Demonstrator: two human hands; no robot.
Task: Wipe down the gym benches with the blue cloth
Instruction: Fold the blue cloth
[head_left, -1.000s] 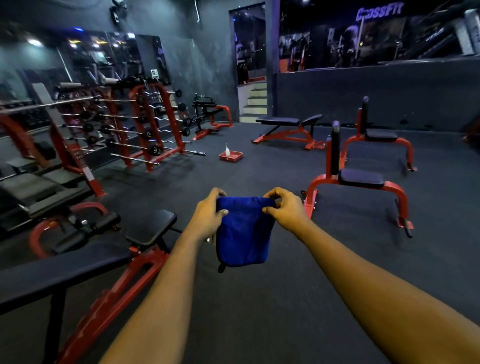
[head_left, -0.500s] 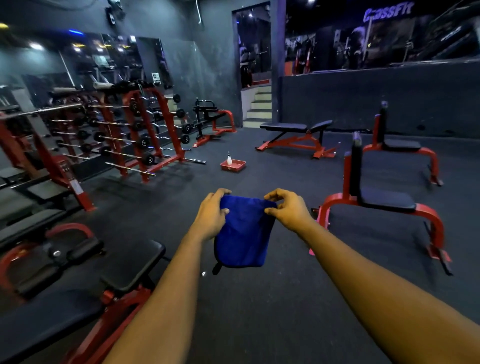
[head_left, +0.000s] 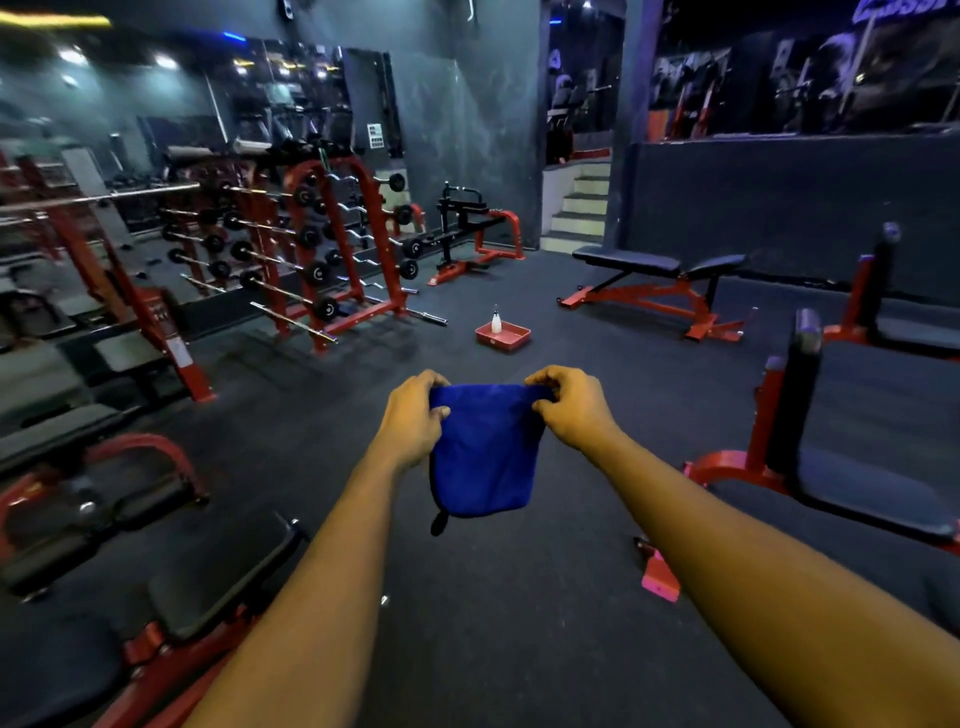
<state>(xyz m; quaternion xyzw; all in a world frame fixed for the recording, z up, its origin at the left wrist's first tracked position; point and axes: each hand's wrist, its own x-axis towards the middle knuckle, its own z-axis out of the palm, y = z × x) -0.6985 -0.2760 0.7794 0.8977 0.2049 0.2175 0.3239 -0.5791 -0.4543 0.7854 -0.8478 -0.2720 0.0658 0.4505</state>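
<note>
A folded blue cloth (head_left: 483, 452) hangs in front of me at chest height over the dark floor. My left hand (head_left: 413, 418) pinches its upper left corner and my right hand (head_left: 571, 405) pinches its upper right corner. A black padded bench with a red frame (head_left: 872, 467) stands close on my right. Another black bench (head_left: 218, 587) lies at the lower left. A flat bench on red legs (head_left: 639, 262) sits farther back near the wall.
A red tray (head_left: 511, 338) holding a small white bottle (head_left: 496, 322) sits on the floor ahead. Red racks of barbells (head_left: 322, 244) line the left side. Steps (head_left: 582, 208) rise at the back. A second upright seat (head_left: 893, 312) stands far right.
My view has advanced and turned left: the tray and the right-hand bench are nearer. Both hands keep the same hold on the cloth.
</note>
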